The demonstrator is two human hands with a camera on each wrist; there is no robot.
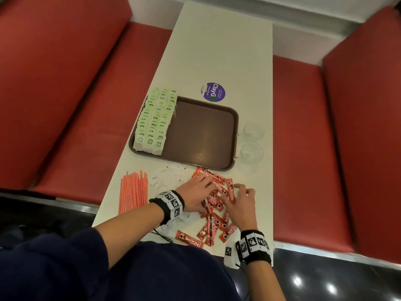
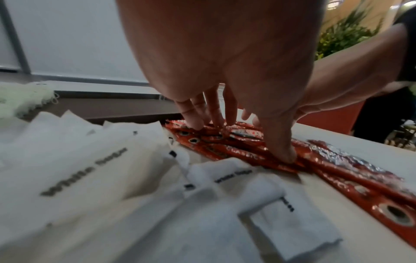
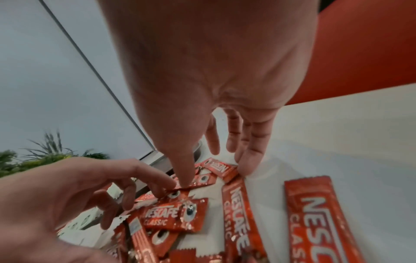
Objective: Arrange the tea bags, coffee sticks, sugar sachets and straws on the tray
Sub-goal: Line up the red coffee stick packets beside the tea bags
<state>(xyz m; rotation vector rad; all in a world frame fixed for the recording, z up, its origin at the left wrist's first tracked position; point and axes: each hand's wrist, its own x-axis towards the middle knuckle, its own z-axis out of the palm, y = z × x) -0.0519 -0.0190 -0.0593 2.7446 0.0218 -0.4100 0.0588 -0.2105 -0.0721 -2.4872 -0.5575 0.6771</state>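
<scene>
Two red benches (image 1: pixel 65 88) flank the long white table (image 1: pixel 219 51) where I work. On it, the brown tray (image 1: pixel 201 135) sits mid-table, its left side filled with three rows of green tea bags (image 1: pixel 155 120) — the rest of the tray floor is bare. Two clear glasses (image 1: pixel 251 152) stand just beside the tray's right edge, and a purple round sticker (image 1: pixel 213 92) lies past its far edge. Near the table's front-left edge, the orange-striped straws (image 1: pixel 133 193) lie in a loose bundle; white sugar sachets (image 1: pixel 167 179) are heaped between them and the red coffee sticks (image 1: pixel 213 213), which are scattered across the front of the table, none on the tray. My left hand (image 1: pixel 195 194) lies over the coffee pile with fingers spread and straight, fingertips (image 2: pixel 195 122) pressing down on the sticks. My right hand (image 1: pixel 240 203) reaches in from the right — thumb and fingertips pressing on sticks, though whether they pinch one, I cannot tell.
</scene>
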